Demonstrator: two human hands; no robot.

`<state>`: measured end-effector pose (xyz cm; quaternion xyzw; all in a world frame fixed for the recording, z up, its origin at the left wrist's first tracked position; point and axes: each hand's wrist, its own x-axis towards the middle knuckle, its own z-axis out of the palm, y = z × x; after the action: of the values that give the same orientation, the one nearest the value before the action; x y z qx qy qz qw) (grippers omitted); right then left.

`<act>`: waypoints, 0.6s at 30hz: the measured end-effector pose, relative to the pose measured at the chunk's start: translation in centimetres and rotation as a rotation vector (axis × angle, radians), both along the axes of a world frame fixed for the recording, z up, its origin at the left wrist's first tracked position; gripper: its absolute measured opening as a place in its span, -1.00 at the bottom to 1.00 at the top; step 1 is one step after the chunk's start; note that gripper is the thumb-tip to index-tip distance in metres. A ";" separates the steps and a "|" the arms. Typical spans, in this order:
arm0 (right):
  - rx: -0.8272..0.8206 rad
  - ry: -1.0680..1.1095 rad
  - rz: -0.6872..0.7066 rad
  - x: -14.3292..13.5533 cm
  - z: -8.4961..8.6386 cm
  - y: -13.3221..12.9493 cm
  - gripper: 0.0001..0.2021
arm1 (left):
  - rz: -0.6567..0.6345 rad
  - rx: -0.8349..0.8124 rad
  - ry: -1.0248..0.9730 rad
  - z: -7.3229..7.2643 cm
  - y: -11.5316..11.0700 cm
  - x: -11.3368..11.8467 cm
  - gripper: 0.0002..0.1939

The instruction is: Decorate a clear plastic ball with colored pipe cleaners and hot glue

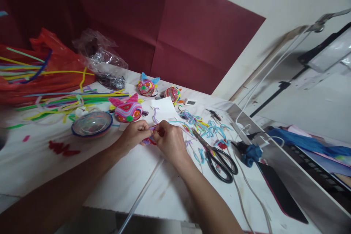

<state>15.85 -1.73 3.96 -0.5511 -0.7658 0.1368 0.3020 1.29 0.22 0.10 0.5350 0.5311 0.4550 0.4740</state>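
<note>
My left hand [137, 133] and my right hand [171, 140] meet over the table, fingers pinched. Between them they grip a small pink, purple and red pipe-cleaner piece [149, 141], mostly hidden by the fingers. Just behind my left hand sits a pink pipe-cleaner animal head [128, 108] with pointed ears, orange eyes and a green nose. To its left rests a clear round dome [92, 123] with a dark blue rim. Black-handled scissors [219, 161] lie to the right of my right hand, blades partly apart.
Pipe-cleaner offcuts [203, 122] and cables surround the scissors. Two smaller animal heads, one blue-eared [148, 85] and one orange-eared [173, 95], stand behind white paper [163, 109]. Long pipe cleaners [90, 98] and a red bag [55, 58] fill the left. A phone [282, 192] lies right.
</note>
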 end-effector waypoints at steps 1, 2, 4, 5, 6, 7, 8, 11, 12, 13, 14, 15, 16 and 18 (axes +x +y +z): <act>0.000 -0.003 0.002 0.0 0.0 0.0 -0.91 | 0.003 -0.003 0.004 0.0 0.0 0.0 -0.77; -0.002 -0.003 0.004 0.0 0.0 0.0 -0.91 | 0.005 -0.004 0.007 0.0 0.0 0.0 -0.77; -0.007 0.000 0.006 0.0 -0.1 0.0 -0.91 | 0.012 -0.008 0.015 -0.1 0.0 0.0 -0.78; -0.007 0.002 0.006 0.0 -0.1 0.0 -0.91 | 0.014 -0.010 0.019 -0.2 0.1 0.0 -0.77; -0.005 0.004 0.003 0.0 -0.1 -0.1 -0.90 | 0.015 -0.011 0.022 -0.2 0.1 0.0 -0.77; -0.005 0.006 0.001 0.1 0.0 -0.1 -0.90 | 0.015 -0.010 0.022 -0.2 0.1 -0.1 -0.77; -0.004 0.009 -0.002 0.1 0.0 -0.2 -0.89 | 0.018 -0.009 0.021 -0.2 0.1 -0.1 -0.76; -0.003 0.033 -0.012 0.5 -0.1 -0.3 -0.85 | 0.024 -0.014 0.020 -0.1 0.1 -0.1 -0.75; -0.001 0.046 -0.016 0.6 -0.1 -0.3 -0.84 | 0.026 -0.019 0.022 0.0 0.1 -0.1 -0.74; -0.001 0.064 -0.020 0.8 -0.2 -0.3 -0.83 | 0.029 -0.022 0.023 0.1 0.1 -0.1 -0.74; -0.005 0.085 -0.023 0.9 -0.2 -0.3 -0.83 | 0.028 -0.026 0.023 0.2 0.1 -0.1 -0.73; -0.008 0.107 -0.024 1.1 -0.3 -0.2 -0.83 | 0.028 -0.027 0.021 0.3 0.0 -0.1 -0.73; -0.012 0.130 -0.022 1.2 -0.4 -0.2 -0.83 | 0.030 -0.027 0.019 0.3 0.0 0.0 -0.73; -0.020 0.171 -0.015 1.4 -0.5 0.0 -0.86 | 0.035 -0.023 0.015 0.4 0.0 0.0 -0.74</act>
<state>17.24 -1.74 3.46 -0.5459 -0.7317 0.1891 0.3618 1.25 0.22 0.50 0.5237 0.5491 0.4530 0.4680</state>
